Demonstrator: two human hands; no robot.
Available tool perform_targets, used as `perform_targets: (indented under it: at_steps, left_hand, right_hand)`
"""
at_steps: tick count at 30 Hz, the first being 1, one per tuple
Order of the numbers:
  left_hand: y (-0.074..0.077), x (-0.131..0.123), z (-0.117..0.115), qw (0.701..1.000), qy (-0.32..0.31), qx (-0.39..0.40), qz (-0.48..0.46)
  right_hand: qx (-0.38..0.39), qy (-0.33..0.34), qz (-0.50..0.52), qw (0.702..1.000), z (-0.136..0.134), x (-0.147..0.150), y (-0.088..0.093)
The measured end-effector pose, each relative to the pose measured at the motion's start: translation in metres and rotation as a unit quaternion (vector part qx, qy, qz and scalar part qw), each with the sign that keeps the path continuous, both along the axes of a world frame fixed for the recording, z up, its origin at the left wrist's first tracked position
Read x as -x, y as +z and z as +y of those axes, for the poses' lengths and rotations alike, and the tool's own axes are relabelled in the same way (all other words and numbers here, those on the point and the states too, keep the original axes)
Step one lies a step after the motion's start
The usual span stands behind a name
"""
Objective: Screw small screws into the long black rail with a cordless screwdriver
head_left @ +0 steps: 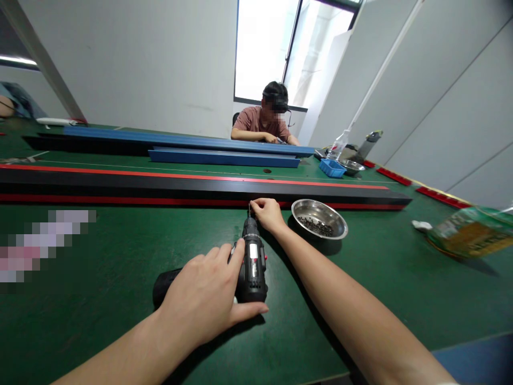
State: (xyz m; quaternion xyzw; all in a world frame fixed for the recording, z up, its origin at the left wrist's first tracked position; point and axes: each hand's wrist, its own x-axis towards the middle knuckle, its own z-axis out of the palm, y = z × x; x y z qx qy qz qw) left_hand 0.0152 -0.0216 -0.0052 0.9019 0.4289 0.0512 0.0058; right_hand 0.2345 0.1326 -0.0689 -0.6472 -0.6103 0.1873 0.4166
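Observation:
A black cordless drill [251, 267] lies on its side on the green tabletop, its bit pointing away from me. My left hand [206, 286] is wrapped around it, the thumb stretched out behind the motor housing. At the tip of the bit, my right hand [267, 213] pinches something too small to make out. Both the bit tip and those fingers are close against the near side of a long black bar [180, 187] with red stripes. Right of that hand stands a steel bowl [310, 207] holding many small dark screws [318, 227].
Behind the bar lie blue metal profiles [224, 157]. A co-worker [260, 120] sits across the table. A blue basket [332, 168], another steel bowl [352, 168] and a clear bottle [337, 145] stand at the back right. A green and orange bag [473, 232] lies right.

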Motion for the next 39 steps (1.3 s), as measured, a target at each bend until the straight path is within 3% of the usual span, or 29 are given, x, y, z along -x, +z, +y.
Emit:
perform_targets:
  at_steps: [13,31,39]
  left_hand:
    - [0.0006,0.0,-0.0041,1.0,0.002,0.015,0.004]
    - [-0.0017,-0.001,-0.0035,1.0,0.001,0.005,0.001]
    - [-0.0007,-0.0007,-0.0035,1.0,-0.002,0.008,0.002]
  right_hand:
    - [0.02,0.025,0.056,0.998,0.0061,-0.0044,-0.0044]
    - [0.017,0.057,0.015,0.998,0.0068,-0.0032,-0.0036]
    - [0.017,0.032,0.029,0.999,0.0045,-0.003,-0.0028]
